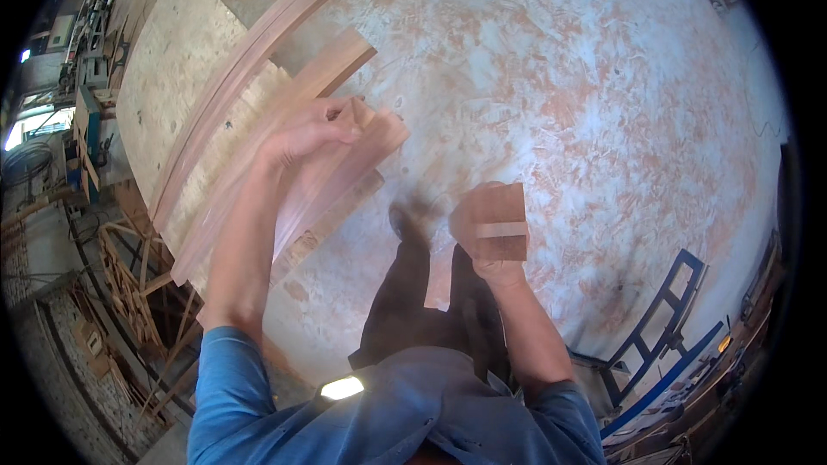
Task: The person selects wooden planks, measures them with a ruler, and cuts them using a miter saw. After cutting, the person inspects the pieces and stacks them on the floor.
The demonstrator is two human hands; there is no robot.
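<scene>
My left hand [317,129] lies over the near end of a wooden board [379,138], fingers curled and closed on it. Part of that board is blurred and covered by my hand and forearm. My right hand [484,222] grips a sanding block [502,241], brown with a pale strip across its middle, and holds it up away from the boards. Just beyond my left hand, a second wooden board [340,65] lies alongside the first. Farther off is a third long reddish board [250,47] with a groove line along it.
Under the boards is a plywood panel [177,43]. A wooden frame of thin slats [129,280] stands at the left. The floor [586,103] is mottled and dusty. At the lower right are a dark ladder-like frame [659,319] and a blue bar [668,379].
</scene>
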